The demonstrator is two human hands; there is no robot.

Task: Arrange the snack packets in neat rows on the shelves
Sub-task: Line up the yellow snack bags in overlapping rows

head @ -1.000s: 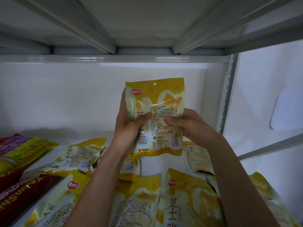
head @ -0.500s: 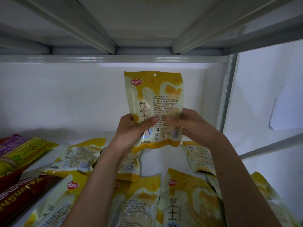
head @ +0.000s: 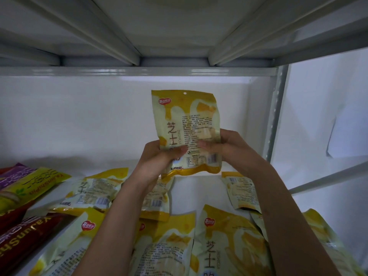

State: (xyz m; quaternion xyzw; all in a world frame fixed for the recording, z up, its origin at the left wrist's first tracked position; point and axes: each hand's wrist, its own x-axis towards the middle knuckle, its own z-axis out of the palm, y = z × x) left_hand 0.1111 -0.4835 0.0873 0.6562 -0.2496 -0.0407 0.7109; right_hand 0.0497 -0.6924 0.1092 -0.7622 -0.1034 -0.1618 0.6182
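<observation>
Left hand (head: 159, 156) and right hand (head: 229, 150) grip yellow packet (head: 185, 124) upright — placement step; next, seat it squarely on the shelf (head: 199, 188) at the back.

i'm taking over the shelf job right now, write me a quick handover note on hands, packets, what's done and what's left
Left hand and right hand both grip the lower part of one upright yellow-and-white plastic snack packet, held above the white metal shelf.
Other yellow packets lie flat and scattered on the shelf; red, purple and green packets are piled at the left.
Done: no neat row visible yet.
Left: place the held packet, then line up the rest.
</observation>
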